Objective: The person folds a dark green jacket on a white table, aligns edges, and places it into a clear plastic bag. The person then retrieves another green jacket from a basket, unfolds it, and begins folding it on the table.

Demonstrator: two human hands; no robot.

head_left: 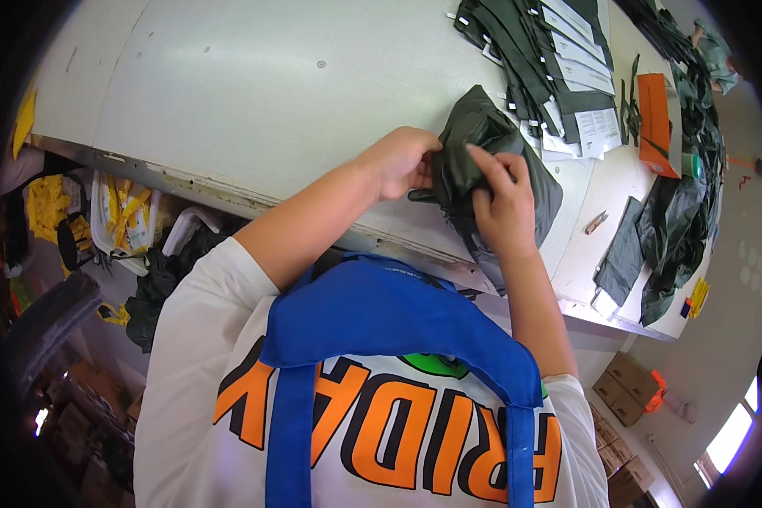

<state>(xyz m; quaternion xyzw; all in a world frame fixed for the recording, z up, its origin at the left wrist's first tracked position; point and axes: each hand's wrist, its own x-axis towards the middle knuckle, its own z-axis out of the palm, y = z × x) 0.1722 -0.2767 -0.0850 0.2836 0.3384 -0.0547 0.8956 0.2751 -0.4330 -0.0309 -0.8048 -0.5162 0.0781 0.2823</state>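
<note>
Dark green fabric (483, 127) lies bunched on the surface (254, 93), spilling past the near edge — left fingers (421, 146) pinch its side, right fingers (493, 169) spread against it; should that pinch loosen, overhanging weight could drag it askew

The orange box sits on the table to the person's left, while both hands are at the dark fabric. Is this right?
Not on the left: the head view shows the orange box on the table to the person's right. Left hand and right hand are at the dark fabric, as stated.
</note>
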